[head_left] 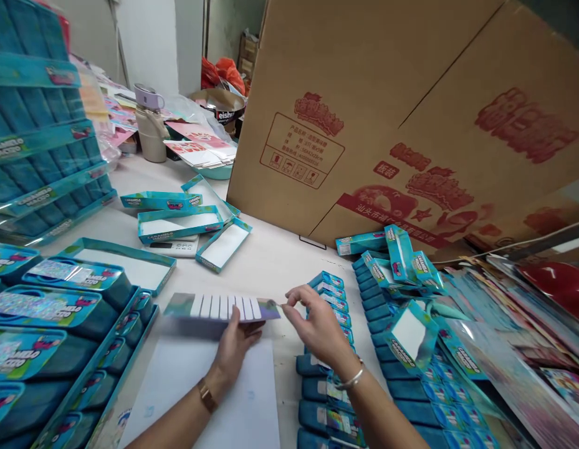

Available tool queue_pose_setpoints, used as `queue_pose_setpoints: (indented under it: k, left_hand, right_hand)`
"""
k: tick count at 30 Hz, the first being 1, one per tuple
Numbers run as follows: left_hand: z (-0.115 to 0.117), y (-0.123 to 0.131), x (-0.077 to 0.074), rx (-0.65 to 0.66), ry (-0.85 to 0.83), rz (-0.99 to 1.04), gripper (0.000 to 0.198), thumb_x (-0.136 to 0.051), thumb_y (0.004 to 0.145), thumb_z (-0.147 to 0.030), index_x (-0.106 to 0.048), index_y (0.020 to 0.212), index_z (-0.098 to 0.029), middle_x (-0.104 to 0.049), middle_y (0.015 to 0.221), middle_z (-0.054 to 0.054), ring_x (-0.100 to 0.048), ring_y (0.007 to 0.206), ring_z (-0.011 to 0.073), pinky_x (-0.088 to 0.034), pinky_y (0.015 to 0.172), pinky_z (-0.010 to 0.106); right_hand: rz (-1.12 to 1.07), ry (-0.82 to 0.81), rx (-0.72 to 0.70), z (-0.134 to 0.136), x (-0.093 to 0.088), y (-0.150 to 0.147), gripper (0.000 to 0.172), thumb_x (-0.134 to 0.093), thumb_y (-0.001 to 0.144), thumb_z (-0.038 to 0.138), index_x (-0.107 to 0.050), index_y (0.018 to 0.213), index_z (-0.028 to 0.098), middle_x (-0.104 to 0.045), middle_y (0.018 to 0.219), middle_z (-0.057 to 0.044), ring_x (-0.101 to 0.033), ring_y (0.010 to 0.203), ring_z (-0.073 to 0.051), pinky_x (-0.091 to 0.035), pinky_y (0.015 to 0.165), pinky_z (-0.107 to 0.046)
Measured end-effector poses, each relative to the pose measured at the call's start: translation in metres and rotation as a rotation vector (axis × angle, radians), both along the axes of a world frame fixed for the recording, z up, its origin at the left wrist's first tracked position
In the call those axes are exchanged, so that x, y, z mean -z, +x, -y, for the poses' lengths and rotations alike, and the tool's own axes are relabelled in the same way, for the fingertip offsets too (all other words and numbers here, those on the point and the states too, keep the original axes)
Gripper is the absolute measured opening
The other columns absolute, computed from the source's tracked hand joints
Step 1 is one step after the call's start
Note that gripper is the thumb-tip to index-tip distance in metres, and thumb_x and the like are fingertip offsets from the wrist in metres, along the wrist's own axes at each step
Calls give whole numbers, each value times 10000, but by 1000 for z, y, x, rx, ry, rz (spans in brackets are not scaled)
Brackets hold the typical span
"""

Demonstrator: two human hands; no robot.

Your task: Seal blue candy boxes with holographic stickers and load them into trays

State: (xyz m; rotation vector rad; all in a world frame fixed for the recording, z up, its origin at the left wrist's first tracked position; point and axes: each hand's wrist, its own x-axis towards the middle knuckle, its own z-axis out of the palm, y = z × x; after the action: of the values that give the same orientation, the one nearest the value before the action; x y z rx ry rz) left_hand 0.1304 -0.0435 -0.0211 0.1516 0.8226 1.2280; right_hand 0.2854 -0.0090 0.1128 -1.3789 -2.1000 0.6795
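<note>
My left hand [233, 349] grips a printed sheet [181, 305] from its near edge, thumb on top and fingers underneath. A row of several white strips [226, 307] runs along the sheet, which is tilted above the table. At its right end, my right hand [312, 321] has thumb and forefinger pinched together on the corner; the fine detail between the fingertips is blurred. Beneath my left hand lies a stack of plain white sheets [214, 393]. Rows of blue-green packs [312, 399] stand beneath and beside my right forearm.
A large cardboard box [364, 81] walls off the back right. Shallow teal trays [179, 224] lie loosely behind the sheet. Large teal packs [46, 312] fill the left side, with a tall stack [37, 125] behind. A bottle [151, 128] stands at the back. Loose small boxes [400, 254] lie right.
</note>
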Motion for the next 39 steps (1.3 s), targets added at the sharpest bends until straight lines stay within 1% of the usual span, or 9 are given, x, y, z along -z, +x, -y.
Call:
queue_pose_setpoints:
  k: [5, 9, 12, 15, 18, 22, 27, 31, 39]
  left_hand:
    - [-1, 2, -33, 392, 153, 58, 838, -523, 757, -809, -564, 1297, -170, -637, 1306, 178, -630, 1087, 280, -497, 853, 358]
    - [-18, 24, -68, 397, 366, -167, 767, -639, 723, -747, -556, 1280, -227, -679, 1215, 126, -636, 1025, 265, -482, 821, 345]
    - [-40, 44, -79, 396, 430, -437, 487, -668, 776, -633, -656, 969, -186, -723, 904, 79, -646, 859, 224, -466, 777, 317]
    - [-71, 65, -81, 362, 531, -691, 429, -542, 884, -563, -602, 701, -180, -659, 704, 42, -599, 712, 187, -449, 708, 302]
    - [-112, 86, -85, 304, 737, -1141, 400, -455, 949, -446, -618, 694, -185, -655, 725, 45, -586, 735, 196, -430, 697, 308]
    - [-155, 112, -89, 269, 948, -1726, 361, -430, 962, -308, -680, 737, -179, -700, 854, 98, -598, 897, 264, -425, 858, 402]
    - [-168, 129, -78, 311, 941, -1836, 362, -428, 966, -296, -716, 791, -164, -714, 917, 123, -599, 975, 311, -331, 1028, 546]
    - [-174, 137, -70, 336, 917, -1903, 378, -404, 975, -298, -721, 808, -176, -712, 949, 116, -587, 1027, 317, -278, 1075, 592]
    - [-182, 146, -61, 360, 891, -1896, 387, -396, 968, -292, -720, 799, -165, -707, 949, 136, -581, 1020, 342, -286, 1043, 642]
  right_hand:
    - [-274, -283, 105, -15, -25, 31, 194, -630, 833, 375, -589, 771, 196, -640, 969, -44, -578, 873, -185, -424, 750, -301]
    - [-366, -343, 146, -19, -30, 54, 246, -665, 797, 421, -606, 750, 187, -630, 922, -32, -545, 800, -163, -407, 716, -291]
    - [-386, -336, 191, -20, -25, 69, 268, -670, 790, 440, -595, 724, 191, -616, 842, -18, -532, 767, -162, -402, 701, -291]
    - [-393, -284, 299, -31, -13, 86, 288, -652, 793, 466, -607, 724, 191, -608, 766, -15, -531, 723, -166, -406, 679, -294]
    - [-321, -57, 490, -54, 4, 103, 258, -634, 782, 447, -631, 718, 197, -642, 808, -41, -575, 794, -199, -433, 744, -320]
    - [-208, 118, 644, -86, 27, 125, 217, -612, 742, 399, -619, 641, 207, -665, 986, -96, -596, 991, -254, -420, 899, -374]
    - [-194, 68, 673, -103, 51, 143, 206, -612, 728, 376, -629, 604, 211, -671, 1079, -114, -590, 1094, -269, -394, 967, -372]
    - [-174, 24, 705, -112, 62, 151, 214, -610, 736, 385, -641, 612, 213, -681, 1094, -98, -621, 1007, -257, -412, 924, -370]
    - [-172, -6, 704, -124, 80, 160, 214, -606, 725, 375, -631, 592, 209, -704, 861, -54, -627, 806, -203, -447, 804, -308]
